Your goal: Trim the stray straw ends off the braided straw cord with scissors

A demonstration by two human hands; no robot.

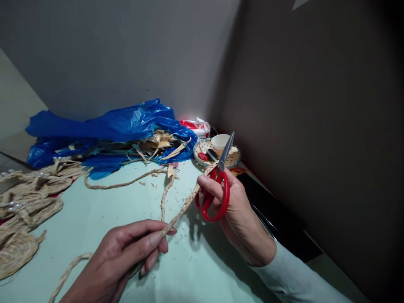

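Observation:
My left hand point(126, 252) pinches a tan braided straw rope point(183, 208) between thumb and fingers, holding it taut above a pale green table point(110, 206). The rope rises to the right to my right hand point(233, 210), which grips red-handled scissors point(217, 191) with the metal blades pointing up and away. The rope's far end lies against the scissors near the blades' base. More of the same rope trails off below my left hand and loops back across the table.
A blue plastic bag point(104, 126) with loose straw strips lies at the back. Coiled braided straw point(22, 210) piles up at the left. A small woven basket point(205, 147) with a white cup point(220, 141) stands near the wall corner. Straw bits litter the table.

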